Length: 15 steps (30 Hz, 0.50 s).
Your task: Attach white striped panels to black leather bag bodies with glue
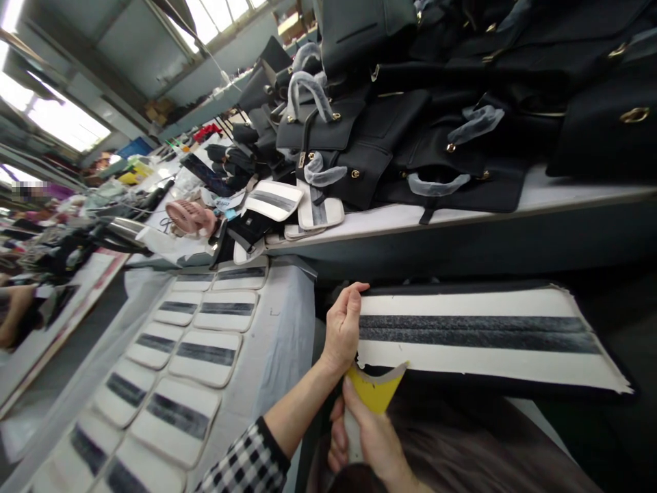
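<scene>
A long white panel (487,302) with a dark grey stripe along its middle and black edges lies at the right. At its left end, my left hand (343,329) is closed round the edge. Just below, my right hand (367,435) grips the pale handle of a yellow tool (377,394) with a curved grey edge. The tool's upper edge is close to the panel's lower left corner; whether they touch is hard to tell.
White striped pieces (205,354) lie in rows on the table (277,342) at the left. Behind, a long shelf (390,216) bears black handbags (328,123) with wrapped handles and a pink fan (191,218). Another person's arm (18,311) shows at the far left.
</scene>
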Available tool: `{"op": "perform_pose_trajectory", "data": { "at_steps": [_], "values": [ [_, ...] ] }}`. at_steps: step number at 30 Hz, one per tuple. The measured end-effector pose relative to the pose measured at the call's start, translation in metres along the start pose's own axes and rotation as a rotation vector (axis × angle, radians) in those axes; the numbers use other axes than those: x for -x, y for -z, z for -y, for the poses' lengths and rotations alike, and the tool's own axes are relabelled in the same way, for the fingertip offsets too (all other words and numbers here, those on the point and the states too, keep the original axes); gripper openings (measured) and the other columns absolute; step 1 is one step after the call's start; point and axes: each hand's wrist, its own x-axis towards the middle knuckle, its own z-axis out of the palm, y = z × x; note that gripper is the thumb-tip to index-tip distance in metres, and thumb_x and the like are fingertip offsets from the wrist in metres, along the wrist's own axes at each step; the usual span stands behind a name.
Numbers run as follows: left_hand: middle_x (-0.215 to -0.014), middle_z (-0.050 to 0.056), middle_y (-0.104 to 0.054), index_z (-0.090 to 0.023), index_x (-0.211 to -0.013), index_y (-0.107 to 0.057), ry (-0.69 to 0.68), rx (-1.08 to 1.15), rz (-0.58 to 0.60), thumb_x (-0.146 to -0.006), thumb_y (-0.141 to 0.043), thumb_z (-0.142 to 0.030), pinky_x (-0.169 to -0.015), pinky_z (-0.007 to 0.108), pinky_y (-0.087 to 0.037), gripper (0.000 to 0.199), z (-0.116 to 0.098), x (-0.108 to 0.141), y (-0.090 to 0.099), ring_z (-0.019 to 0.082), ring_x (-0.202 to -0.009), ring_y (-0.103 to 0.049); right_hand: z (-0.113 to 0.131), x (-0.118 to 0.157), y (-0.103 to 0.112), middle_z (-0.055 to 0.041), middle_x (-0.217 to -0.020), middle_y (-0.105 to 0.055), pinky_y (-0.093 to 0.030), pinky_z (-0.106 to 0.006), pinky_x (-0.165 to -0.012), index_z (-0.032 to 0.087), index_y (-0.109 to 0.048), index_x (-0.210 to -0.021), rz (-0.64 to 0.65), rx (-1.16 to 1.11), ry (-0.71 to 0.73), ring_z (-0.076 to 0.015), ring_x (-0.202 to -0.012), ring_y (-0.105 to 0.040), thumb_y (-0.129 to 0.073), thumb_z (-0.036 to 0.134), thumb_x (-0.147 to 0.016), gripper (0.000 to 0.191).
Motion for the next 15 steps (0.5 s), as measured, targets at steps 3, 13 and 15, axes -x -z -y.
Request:
{"op": "perform_pose_trajectory", "data": {
  "at_steps": [3,13,15],
  "values": [
    [-0.113,0.003,-0.066,-0.022,-0.112,-0.065,0.010,0.001,-0.012,-0.100,-0.036,-0.046,-0.097,0.030,-0.039,0.039,0.000,0.000,0.000,0.021,-0.108,-0.057,0.009,0.000,0.011,0.0039,-0.033,-0.043,-0.042,-0.026,-0.038,0.016,-0.057,-0.060,0.105,0.034,-0.072,-0.0107,-0.030,-0.041,-0.070,0.080,-0.056,0.066],
    [-0.104,0.002,-0.066,-0.022,-0.105,-0.064,0.011,-0.104,-0.080,-0.101,-0.034,-0.043,-0.084,0.027,-0.041,0.037,-0.007,-0.003,-0.007,0.019,-0.096,-0.059,0.037,0.000,0.030,0.0039,-0.033,-0.044,-0.041,-0.024,-0.039,0.015,-0.059,-0.062,0.105,0.231,-0.103,-0.0091,-0.030,-0.039,-0.068,0.080,-0.059,0.066],
    [-0.105,0.003,-0.066,-0.022,-0.107,-0.062,-0.038,-0.199,-0.083,-0.101,-0.035,-0.041,-0.086,0.028,-0.041,0.034,-0.010,-0.003,-0.010,0.019,-0.097,-0.059,0.040,-0.001,0.032,0.0041,-0.034,-0.044,-0.040,-0.024,-0.039,0.016,-0.058,-0.062,0.098,0.264,-0.090,-0.0093,-0.030,-0.039,-0.067,0.077,-0.064,0.062]
  ]
}}
